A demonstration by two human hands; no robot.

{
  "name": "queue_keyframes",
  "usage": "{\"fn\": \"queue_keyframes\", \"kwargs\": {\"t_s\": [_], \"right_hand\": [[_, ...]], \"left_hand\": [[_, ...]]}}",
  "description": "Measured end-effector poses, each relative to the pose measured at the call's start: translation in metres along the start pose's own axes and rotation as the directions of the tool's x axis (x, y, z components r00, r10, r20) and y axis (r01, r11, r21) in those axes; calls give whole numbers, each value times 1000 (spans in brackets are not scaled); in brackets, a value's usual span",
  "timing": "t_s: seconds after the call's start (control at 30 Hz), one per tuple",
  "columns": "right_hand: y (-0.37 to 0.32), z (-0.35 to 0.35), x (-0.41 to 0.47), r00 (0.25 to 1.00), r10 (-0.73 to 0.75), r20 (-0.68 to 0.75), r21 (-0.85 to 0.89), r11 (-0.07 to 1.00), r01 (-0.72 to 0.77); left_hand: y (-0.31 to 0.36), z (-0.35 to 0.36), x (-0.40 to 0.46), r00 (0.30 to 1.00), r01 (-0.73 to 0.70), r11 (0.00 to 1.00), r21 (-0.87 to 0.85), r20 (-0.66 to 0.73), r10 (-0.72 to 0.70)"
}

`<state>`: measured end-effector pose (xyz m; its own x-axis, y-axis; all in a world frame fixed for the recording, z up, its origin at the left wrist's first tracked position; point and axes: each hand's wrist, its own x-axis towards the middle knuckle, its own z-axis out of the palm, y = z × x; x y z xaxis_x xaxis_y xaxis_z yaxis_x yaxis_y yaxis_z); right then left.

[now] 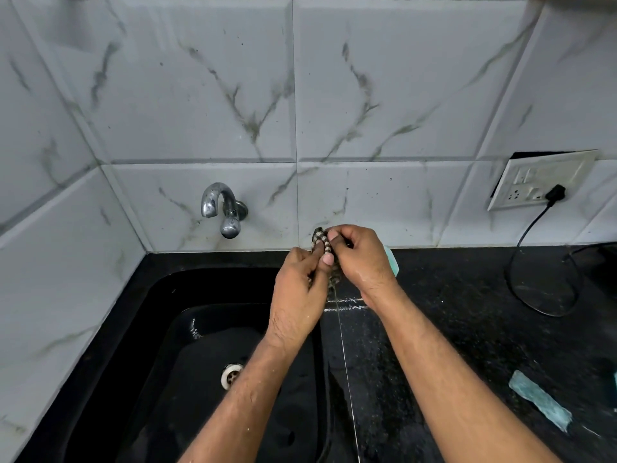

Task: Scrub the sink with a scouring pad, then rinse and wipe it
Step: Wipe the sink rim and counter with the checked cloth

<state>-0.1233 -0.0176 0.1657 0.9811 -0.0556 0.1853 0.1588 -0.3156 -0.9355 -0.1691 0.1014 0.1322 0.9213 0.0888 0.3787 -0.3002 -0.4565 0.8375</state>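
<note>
Both hands meet at the centre of the frame, above the sink's right rim; the left hand (302,279) and right hand (359,253) each have a grip clenched on a small dark-and-light patterned cloth (320,236) bunched between the fingers; the black sink (200,329) lies lower left, wet, its drain (231,375) showing; a chrome tap (222,208) juts from the tiled wall; a teal scouring pad (539,401) rests on the black tabletop (467,312) at lower right.

- One view only, from the person's head, facing forward and down.
- It looks closely over the black sink (160,329), with the tiled wall (384,95) behind.
</note>
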Motion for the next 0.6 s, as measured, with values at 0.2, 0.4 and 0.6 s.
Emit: {"fn": "queue_keyframes", "kwargs": {"t_s": [0.2,0.4,0.6], "right_hand": [[1,0,5,994,21,108,-53,999,-15],[8,-7,14,982,0,190,-73,997,14],[12,-4,18,951,63,304,180,976,-122]], "left_hand": [[-1,-5,2,959,273,769,-578,227,-169],[-35,-7,11,959,234,891,-390,-55,-276],[-50,-9,8,897,385,825,-414,379,-228]]}}
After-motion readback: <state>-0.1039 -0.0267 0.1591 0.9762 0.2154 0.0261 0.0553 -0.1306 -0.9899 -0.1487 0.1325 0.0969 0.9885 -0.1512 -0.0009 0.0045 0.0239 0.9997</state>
